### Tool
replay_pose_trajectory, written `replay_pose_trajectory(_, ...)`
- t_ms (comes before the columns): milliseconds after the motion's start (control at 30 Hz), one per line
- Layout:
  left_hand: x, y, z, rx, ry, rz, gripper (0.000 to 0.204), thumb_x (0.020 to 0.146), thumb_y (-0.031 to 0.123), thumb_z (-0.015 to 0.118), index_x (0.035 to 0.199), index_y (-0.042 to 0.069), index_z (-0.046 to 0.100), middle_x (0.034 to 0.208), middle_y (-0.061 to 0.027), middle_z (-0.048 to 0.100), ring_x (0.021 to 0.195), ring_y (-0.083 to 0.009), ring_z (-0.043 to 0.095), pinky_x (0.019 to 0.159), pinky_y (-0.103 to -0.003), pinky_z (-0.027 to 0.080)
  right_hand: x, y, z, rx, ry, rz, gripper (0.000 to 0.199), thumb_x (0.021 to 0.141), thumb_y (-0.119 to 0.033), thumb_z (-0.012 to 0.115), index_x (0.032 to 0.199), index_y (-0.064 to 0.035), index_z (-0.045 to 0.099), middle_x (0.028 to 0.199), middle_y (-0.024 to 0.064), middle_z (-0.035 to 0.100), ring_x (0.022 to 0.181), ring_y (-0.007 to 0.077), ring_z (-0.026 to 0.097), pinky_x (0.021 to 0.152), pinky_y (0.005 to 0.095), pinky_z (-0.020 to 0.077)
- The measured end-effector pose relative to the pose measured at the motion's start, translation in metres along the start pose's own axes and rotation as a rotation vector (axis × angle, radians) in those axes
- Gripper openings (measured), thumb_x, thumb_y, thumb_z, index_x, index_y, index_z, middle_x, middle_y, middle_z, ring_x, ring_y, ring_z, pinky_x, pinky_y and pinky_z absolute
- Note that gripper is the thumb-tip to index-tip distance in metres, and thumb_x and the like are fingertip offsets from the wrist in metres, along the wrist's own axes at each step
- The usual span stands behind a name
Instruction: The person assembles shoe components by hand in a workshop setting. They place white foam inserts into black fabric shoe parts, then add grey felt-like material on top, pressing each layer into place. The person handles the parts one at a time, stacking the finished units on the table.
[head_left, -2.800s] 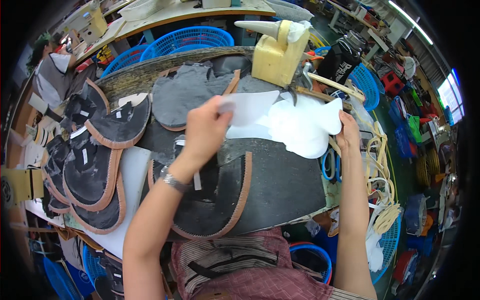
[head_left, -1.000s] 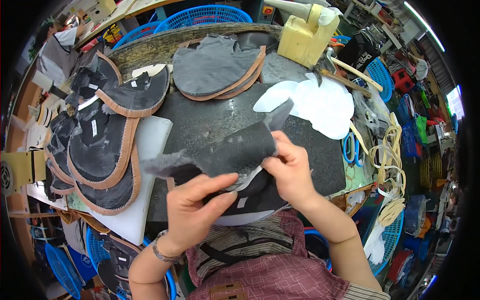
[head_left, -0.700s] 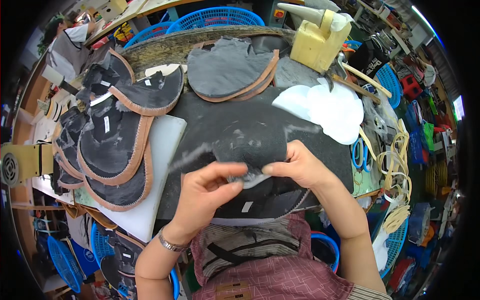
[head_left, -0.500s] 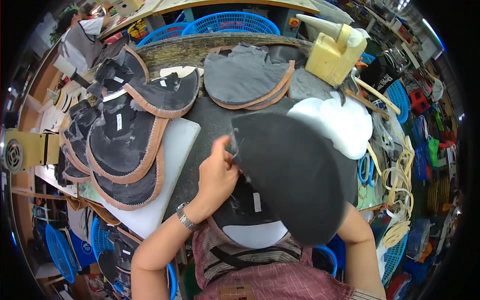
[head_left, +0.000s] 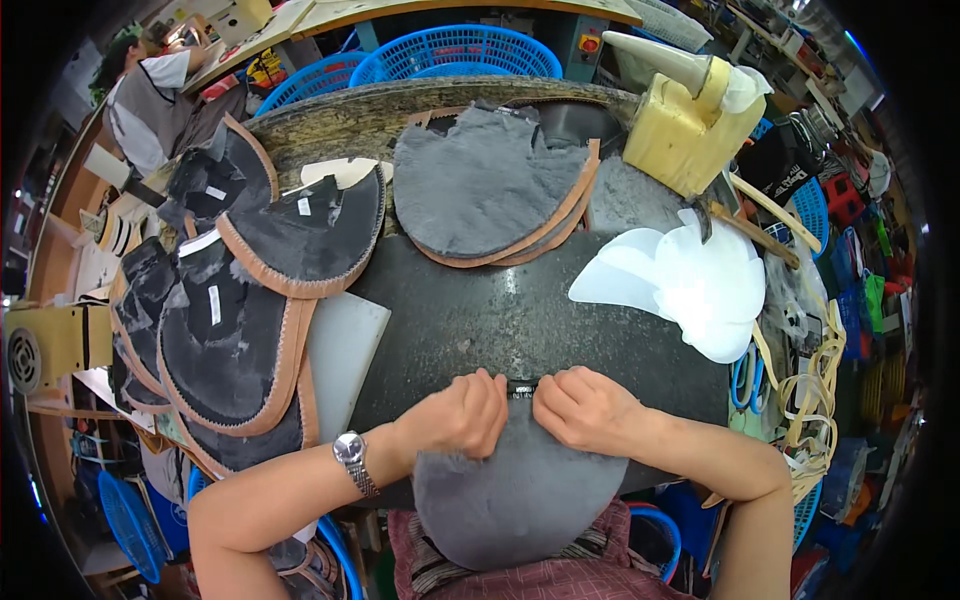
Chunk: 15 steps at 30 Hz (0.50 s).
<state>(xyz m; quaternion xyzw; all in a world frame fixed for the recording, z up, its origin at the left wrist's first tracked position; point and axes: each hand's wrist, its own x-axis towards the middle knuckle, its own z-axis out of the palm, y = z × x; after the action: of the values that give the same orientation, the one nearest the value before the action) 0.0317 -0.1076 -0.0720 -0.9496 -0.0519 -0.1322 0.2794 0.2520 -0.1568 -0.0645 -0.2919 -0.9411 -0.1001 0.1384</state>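
A rounded grey fleece piece [head_left: 520, 495] lies at the near edge of the dark work slab [head_left: 480, 300] and hangs over toward my lap, plush side up. My left hand [head_left: 462, 412] and my right hand [head_left: 582, 408] each pinch its far edge with curled fingers. Between them a small black label [head_left: 521, 388] shows at that edge. Farther off lies another grey fleece piece [head_left: 490, 185] with brown edging, on top of a similar one. At left is a pile of black panels [head_left: 225, 335] with brown stitched borders.
White curved plastic shapes [head_left: 690, 280] lie on the right, beside a wooden-handled tool [head_left: 755, 235]. Behind them stands a yellowish jug [head_left: 690, 135]. Blue-handled scissors [head_left: 747, 378] and cream strips [head_left: 805, 400] are at the right edge. A person [head_left: 150, 105] sits far left.
The piece has turned from its black side to its grey plush side and moved toward my lap. Both hands now grip its far edge side by side.
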Motion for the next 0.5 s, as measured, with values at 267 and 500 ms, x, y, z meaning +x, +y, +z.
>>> replay_pose_trajectory(267, -0.009, -0.009, 0.004, -0.538, -0.036, -0.032, 0.029, 0.075, 0.010, 0.057, 0.099, -0.004, 0.064, 0.080, -0.0044, 0.049, 0.073, -0.0159, 0.050, 0.062, -0.025, 0.042, -0.017, 0.014, -0.019, 0.287, -0.150, 0.049, 0.043, 0.069, -0.018, 0.060, 0.107, 0.0035, 0.058, 0.107, 0.0130, 0.057, 0.095, 0.0212, 0.054, 0.073, 0.0260, 0.0429)
replay_pose_trajectory(500, 0.017, -0.039, -0.005, -1.089, -0.295, -0.417, 0.040, 0.071, 0.021, 0.071, 0.104, 0.002, 0.057, 0.085, -0.0095, 0.050, 0.079, -0.0282, 0.054, 0.065, -0.034, 0.045, -0.035, 0.019, -0.036, 0.488, -0.431, 0.184, 0.075, 0.061, -0.029, 0.073, 0.129, -0.0082, 0.047, 0.137, 0.0046, 0.042, 0.119, 0.0213, 0.042, 0.087, 0.0366, 0.0365)
